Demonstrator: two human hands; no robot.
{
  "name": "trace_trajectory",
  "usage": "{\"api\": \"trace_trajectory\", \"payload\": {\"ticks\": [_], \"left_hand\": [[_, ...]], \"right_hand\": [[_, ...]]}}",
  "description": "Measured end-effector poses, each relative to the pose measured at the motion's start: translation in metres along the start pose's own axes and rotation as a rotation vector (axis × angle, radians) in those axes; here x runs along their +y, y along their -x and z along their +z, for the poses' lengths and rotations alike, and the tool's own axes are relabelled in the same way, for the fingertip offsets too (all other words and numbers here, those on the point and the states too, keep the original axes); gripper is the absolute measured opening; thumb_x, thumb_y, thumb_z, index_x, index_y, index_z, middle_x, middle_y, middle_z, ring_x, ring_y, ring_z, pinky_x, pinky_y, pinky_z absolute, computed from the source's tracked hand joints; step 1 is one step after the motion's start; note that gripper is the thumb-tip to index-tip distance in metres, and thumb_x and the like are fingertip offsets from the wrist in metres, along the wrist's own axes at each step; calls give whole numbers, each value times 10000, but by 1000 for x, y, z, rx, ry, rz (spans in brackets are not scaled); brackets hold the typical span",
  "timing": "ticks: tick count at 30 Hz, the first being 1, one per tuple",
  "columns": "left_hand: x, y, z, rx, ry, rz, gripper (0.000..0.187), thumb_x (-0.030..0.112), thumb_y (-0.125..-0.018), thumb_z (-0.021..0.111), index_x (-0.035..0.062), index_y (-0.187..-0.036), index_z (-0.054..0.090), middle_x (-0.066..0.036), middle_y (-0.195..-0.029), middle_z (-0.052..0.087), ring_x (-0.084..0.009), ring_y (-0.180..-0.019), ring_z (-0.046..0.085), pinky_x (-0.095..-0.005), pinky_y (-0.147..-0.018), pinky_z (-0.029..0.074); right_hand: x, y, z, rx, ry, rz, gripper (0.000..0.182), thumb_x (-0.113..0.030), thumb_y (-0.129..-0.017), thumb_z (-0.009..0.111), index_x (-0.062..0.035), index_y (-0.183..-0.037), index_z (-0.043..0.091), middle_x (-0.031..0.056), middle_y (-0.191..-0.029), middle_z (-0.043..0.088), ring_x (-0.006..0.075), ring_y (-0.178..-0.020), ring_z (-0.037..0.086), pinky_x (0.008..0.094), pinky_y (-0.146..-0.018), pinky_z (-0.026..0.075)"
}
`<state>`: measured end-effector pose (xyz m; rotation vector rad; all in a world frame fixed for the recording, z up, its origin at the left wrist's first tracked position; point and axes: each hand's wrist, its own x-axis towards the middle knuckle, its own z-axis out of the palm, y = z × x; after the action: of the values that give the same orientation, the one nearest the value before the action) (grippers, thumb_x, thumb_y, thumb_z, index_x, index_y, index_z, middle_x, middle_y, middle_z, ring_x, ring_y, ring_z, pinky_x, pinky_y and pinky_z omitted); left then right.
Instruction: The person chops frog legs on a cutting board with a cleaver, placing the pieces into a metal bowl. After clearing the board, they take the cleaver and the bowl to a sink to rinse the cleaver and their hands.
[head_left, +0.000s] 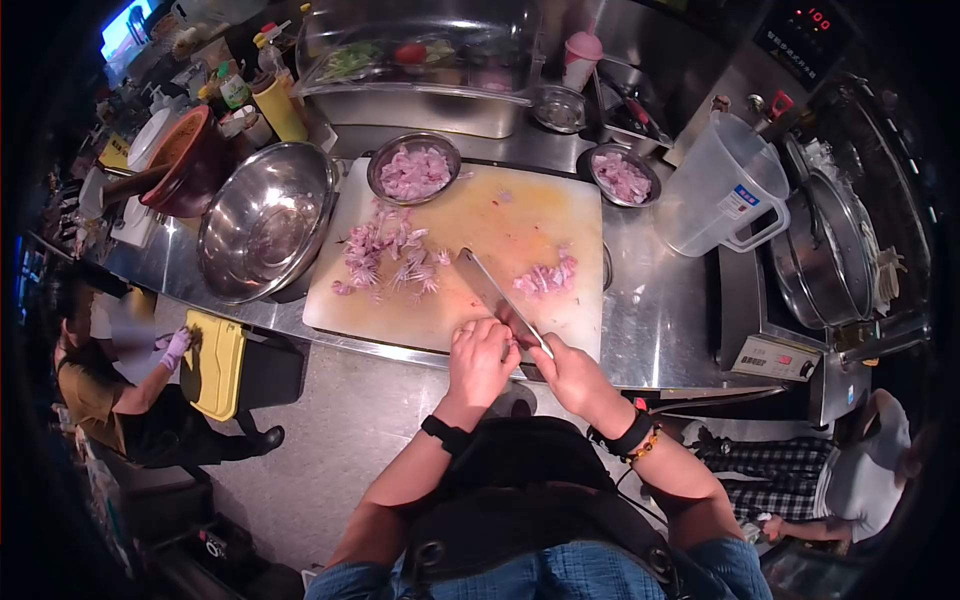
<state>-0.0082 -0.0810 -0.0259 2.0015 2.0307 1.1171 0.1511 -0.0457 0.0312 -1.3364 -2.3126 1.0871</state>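
My right hand [578, 376] is closed around the handle of a knife [492, 288], whose broad blade slants up and left over the cutting board [335, 300]. My left hand [482, 352] has its fingers curled beside the blade at the board's front edge; what they press on, if anything, is hidden. Left of the knife lies a pile of pale pink-purple pieces [385, 248], some with splayed, finger-like ends. A smaller heap of cut pink pieces [547, 276] lies right of the blade. Similar pieces fill a metal bowl [372, 176] behind the board and another bowl [651, 190] at its right corner.
A large steel bowl [268, 222] stands left of the board. To the right are a clear plastic jug [700, 190] and an induction cooker [765, 355]. A covered ingredient case [420, 85] is behind. Co-workers [125, 385] stand at left and right, one by a yellow-lidded bin [213, 365].
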Motion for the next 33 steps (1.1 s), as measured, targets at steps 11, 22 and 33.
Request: {"api": "trace_trajectory", "payload": {"ticks": [11, 22, 33], "left_hand": [[-88, -43, -29, 16, -355, -155, 102, 62, -734, 585, 51, -835, 589, -132, -845, 594, -329, -801, 568, -430, -732, 435], [-68, -47, -22, 13, -165, -64, 228, 106, -648, 679, 48, -864, 633, -135, -874, 600, -310, -821, 582, -413, -710, 463], [-60, -49, -21, -35, -128, -132, 129, 100, -647, 669, 57, -762, 629, -137, -753, 595, -322, -702, 584, -423, -639, 467]], "right_hand": [[-13, -9, -14, -96, 112, 38, 395, -349, -940, 405, -34, -1162, 490, 253, -791, 604, 417, -801, 579, 466, -701, 459], [-9, -13, -15, -153, -80, 28, 400, -330, -954, 403, -3, -1177, 465, 205, -738, 593, 367, -741, 597, 411, -673, 452], [-34, -7, -11, -118, 71, -83, 336, -269, -931, 433, -6, -1139, 462, 238, -926, 596, 399, -854, 581, 461, -734, 461]]}}
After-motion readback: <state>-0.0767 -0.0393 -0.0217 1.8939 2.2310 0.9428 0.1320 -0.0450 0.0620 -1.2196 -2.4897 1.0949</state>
